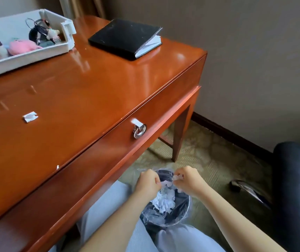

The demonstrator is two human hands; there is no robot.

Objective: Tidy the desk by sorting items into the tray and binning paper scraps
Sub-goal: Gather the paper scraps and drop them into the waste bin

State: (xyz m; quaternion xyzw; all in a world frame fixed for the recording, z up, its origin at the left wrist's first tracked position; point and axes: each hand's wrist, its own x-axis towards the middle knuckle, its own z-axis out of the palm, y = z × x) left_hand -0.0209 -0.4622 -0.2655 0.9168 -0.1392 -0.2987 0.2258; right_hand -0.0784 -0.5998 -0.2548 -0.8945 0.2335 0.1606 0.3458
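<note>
Both my hands are over a small bin (pixel 183 213) lined with clear plastic, on the floor between my knees. My left hand (pixel 148 182) and my right hand (pixel 188 180) each pinch white paper scraps (pixel 176 178) between curled fingers above the bin mouth. More crumpled white paper (pixel 163 201) lies inside the bin. On the glossy wooden desk (pixel 83 91) one white scrap (pixel 30 116) lies at the left and a tiny fleck (pixel 57 167) sits at the front edge. The white tray (pixel 36 57) at the back left holds pink soft items, a dark bottle and a keyring charm.
A black notebook (pixel 125 39) lies closed at the desk's back right. The drawer front has a metal ring pull (pixel 139 130). A dark chair (pixel 294 188) stands at the right on patterned carpet. The wall runs close behind the desk.
</note>
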